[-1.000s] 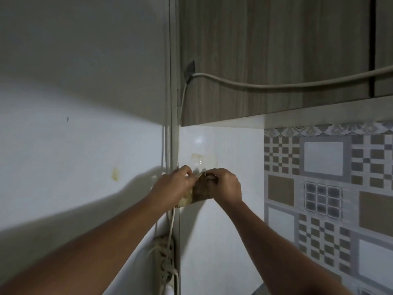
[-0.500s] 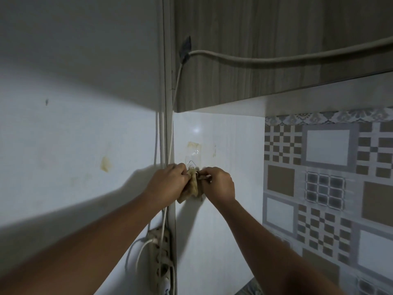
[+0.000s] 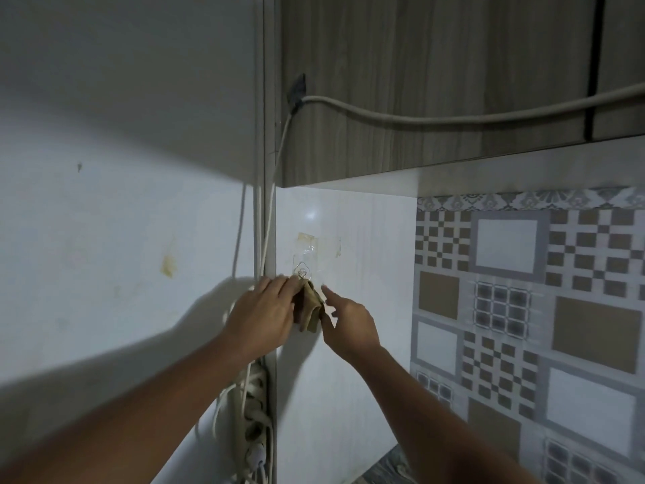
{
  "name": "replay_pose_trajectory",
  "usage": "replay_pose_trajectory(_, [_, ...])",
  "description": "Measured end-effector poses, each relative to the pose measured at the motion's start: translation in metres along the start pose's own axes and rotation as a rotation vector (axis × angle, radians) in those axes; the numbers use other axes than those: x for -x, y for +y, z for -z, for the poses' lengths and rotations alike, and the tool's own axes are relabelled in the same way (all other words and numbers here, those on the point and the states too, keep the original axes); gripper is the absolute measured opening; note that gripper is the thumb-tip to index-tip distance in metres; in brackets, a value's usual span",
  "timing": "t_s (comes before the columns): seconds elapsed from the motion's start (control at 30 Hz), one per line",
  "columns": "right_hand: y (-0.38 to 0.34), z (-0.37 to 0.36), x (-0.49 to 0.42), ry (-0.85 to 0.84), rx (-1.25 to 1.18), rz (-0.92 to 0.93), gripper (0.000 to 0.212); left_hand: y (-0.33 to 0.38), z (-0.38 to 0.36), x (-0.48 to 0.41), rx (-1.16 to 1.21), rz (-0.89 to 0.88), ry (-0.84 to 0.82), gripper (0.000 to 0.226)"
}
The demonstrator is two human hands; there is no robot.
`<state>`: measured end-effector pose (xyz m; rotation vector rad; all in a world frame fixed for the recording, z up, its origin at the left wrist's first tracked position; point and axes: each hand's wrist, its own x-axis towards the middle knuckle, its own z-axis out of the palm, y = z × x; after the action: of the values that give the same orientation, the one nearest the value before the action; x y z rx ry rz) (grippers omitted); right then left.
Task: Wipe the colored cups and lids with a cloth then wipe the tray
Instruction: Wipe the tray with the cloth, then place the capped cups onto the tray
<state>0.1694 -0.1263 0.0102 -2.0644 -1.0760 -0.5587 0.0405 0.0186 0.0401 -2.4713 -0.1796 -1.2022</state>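
Head view faces a corner of white wall (image 3: 104, 256) beneath a wood-grain wall cabinet (image 3: 436, 82); both bare arms reach up to a clear adhesive hook (image 3: 302, 272) stuck on the wall panel just right of the corner; a small tan cloth (image 3: 309, 309) hangs bunched from that hook, drooping between the two hands; the left hand (image 3: 261, 309) lies against the cloth's left side with its fingers (image 3: 288, 282) nearly straight and reaching the top of the cloth, but the thumb is hidden, so whether it pinches the fabric cannot be told; the right hand (image 3: 349, 323) sits just right of the cloth, its fingers spread apart and relaxed, the index finger (image 3: 326, 291) pointing up beside the hook, gripping nothing; a pale cable (image 3: 453, 117) runs across the cabinet front and drops down the corner to a white power strip (image 3: 254, 413) mounted low; a yellowish stain (image 3: 168, 265) marks the left wall; grey and brown patterned tiles (image 3: 523, 309) cover the wall at right.
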Motion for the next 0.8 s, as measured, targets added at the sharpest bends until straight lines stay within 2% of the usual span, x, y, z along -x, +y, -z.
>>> replay_pose_trajectory(0.1, [0.001, 0.009, 0.014, -0.063, 0.095, -0.018, 0.070, 0.017, 0.011, 0.003, -0.022, -0.017, 0.032, 0.055])
replay_pose_trajectory(0.2, [0.005, 0.014, 0.031, -0.132, 0.145, -0.072, 0.077, 0.040, 0.012, 0.007, 0.032, -0.075, -0.007, 0.062])
replay_pose_trajectory(0.37, [0.027, 0.021, 0.070, -0.192, 0.234, -0.148, 0.082, 0.087, 0.003, 0.017, 0.172, -0.108, -0.177, 0.071])
replay_pose_trajectory(0.67, [0.103, 0.064, 0.161, -0.278, 0.336, -0.387, 0.082, 0.188, -0.029, 0.051, 0.397, -0.103, -0.487, 0.071])
replay_pose_trajectory(0.8, [0.142, 0.073, 0.202, -0.378, 0.403, -0.490, 0.085, 0.230, -0.053, 0.074, 0.524, -0.102, -0.622, 0.072])
